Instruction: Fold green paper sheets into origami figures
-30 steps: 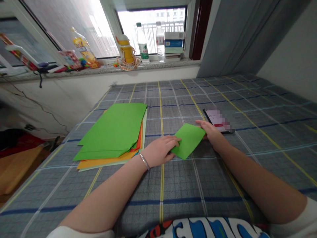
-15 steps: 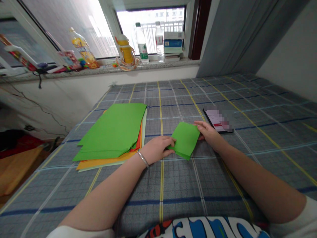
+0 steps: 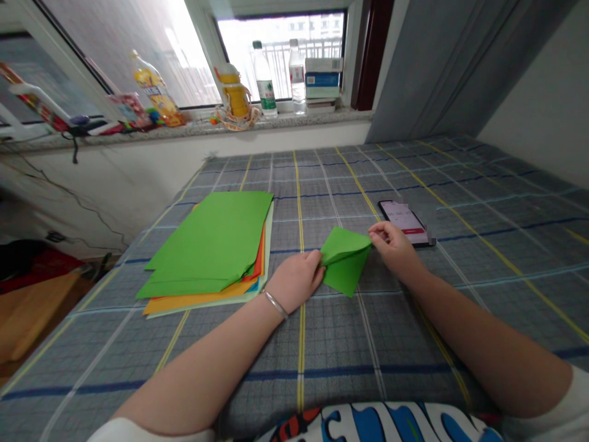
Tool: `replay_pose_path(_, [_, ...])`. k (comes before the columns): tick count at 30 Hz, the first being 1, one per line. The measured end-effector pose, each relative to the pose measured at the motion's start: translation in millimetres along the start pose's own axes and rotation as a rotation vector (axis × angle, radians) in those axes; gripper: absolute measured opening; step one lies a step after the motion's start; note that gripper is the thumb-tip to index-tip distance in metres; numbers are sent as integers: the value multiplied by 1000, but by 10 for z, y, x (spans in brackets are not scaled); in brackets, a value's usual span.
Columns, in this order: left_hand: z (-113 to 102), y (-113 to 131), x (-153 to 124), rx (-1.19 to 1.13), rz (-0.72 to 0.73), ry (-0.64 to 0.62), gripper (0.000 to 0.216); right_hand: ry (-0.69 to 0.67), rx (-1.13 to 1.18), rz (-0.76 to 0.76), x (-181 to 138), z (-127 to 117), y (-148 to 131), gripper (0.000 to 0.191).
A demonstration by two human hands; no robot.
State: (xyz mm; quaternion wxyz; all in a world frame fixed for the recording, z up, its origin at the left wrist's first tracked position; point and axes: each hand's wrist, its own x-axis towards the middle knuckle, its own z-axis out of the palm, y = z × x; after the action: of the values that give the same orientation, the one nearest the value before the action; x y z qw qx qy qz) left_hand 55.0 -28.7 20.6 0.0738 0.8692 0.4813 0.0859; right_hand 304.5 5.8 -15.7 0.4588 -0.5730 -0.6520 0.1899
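mid-fold: the green paper point(image 3: 344, 264) sits half raised off the bed point(image 3: 345, 344), the left hand point(image 3: 297, 279) in a closed grip on its left corner, the right hand point(image 3: 394, 245) pinching the right corner beside the phone point(image 3: 405, 221). flattening it would need matched edges.

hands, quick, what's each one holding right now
Left hand: closed, pinching the left corner of the folded green paper.
Right hand: closed, fingertips pinching the same paper's right corner, top layer lifted.
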Motion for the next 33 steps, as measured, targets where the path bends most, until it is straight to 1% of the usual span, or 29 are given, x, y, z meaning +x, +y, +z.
replay_pose_path(2, [-12,0,4,24,-65,9,16,-16,72,19,-26,-12,-74,14])
replay_pose_path(4, [-27,-5,10,22,-115,14,14,-73,126,0,-50,-16,-131,11])
replay_pose_path(6, [-39,-16,18,-5,-153,15,13,-152,87,-72,-65,-18,-162,8])
replay_pose_path(8, [-40,-42,27,-53,-183,18,13,-235,-19,-202,-73,-21,-174,9])
replay_pose_path(10, [-28,-86,37,-118,-204,36,17,-340,-91,-361,-80,-27,-184,24])
replay_pose_path(12, [-4,-142,49,-193,-220,69,23,-472,-98,-506,-97,-32,-206,41])
replay_pose_path(14, [23,-196,63,-264,-234,104,28,-596,-113,-607,-128,-39,-245,55])
replay_pose_path(16, [48,-237,77,-335,-243,126,31,-673,-183,-655,-166,-50,-293,63])
replay_pose_path(18, [73,-265,92,-415,-248,142,32,-709,-269,-666,-201,-67,-336,65])
replay_pose_path(20, [101,-285,108,-512,-250,161,31,-725,-330,-674,-224,-84,-364,64])
replay_pose_path(25, [176,-323,145,-793,-266,230,27,-705,-415,-705,-248,-96,-389,65])
replay_pose_path(27, [195,-326,156,-864,-275,212,26,-697,-454,-710,-261,-87,-404,66])
replay_pose_path(30, [203,-321,174,-949,-291,151,23,-700,-483,-722,-275,-78,-423,69])
replay_pose_path(33, [197,-327,197,-1021,-358,124,19,-726,-467,-733,-275,-89,-414,77])
